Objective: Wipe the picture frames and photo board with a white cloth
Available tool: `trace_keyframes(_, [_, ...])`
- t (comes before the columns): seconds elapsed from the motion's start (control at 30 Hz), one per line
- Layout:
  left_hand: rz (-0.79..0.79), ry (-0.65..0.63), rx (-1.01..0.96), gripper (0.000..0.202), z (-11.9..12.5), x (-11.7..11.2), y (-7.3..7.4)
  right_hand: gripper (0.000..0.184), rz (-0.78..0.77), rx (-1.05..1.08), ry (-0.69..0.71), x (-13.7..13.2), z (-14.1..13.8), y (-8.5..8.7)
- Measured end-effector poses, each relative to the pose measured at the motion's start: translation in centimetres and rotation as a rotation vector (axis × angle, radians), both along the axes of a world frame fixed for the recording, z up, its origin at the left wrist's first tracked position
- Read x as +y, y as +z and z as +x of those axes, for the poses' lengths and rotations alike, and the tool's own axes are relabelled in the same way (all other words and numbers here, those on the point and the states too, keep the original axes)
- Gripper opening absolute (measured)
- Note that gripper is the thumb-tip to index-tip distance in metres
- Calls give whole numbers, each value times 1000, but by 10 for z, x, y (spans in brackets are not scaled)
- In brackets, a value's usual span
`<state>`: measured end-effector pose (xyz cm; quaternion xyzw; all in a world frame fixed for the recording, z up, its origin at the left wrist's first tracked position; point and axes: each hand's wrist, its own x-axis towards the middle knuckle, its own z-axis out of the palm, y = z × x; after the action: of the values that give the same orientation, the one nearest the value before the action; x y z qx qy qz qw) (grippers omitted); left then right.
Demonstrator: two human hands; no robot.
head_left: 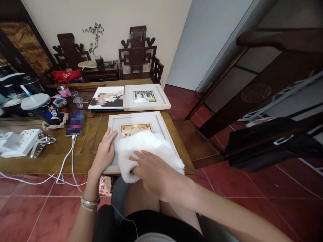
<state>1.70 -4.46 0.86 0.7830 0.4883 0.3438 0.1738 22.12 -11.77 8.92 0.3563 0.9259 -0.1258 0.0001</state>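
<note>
A light wooden picture frame [163, 127] lies flat near the table's right end, with a sepia picture [136, 129] inside its pale mat. My left hand [104, 149] holds the left side of this frame, its fingers along the edge. Spread over the frame's lower right is a white fluffy cloth [151, 144], which covers part of the picture. My right hand [147, 168] grips the cloth and presses it onto the frame; some fingertips are hidden in its folds. Behind lie a second picture frame [128, 105] with a couple's photo and a photo album [107, 104].
On the wooden table [98, 126] to the left are a phone [75, 123] with white cables, a power strip [27, 139], a lidded black cup [47, 109] and a pink cup [64, 91]. Carved chairs [137, 50] stand behind; another chair [227, 97] is at right.
</note>
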Motion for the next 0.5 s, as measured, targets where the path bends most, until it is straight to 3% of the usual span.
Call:
trace_keyframes(0.2, [13, -25, 2, 43, -1, -1, -1, 33, 22, -151, -205, -17, 54, 17])
trace_keyframes(0.33, [28, -62, 20, 45, -2, 0, 0, 39, 146, -216, -329, -13, 72, 4])
trace_keyframes(0.5, [65, -94, 12, 46, -4, 7, -5, 42, 304, -248, -416, 29, 77, -16])
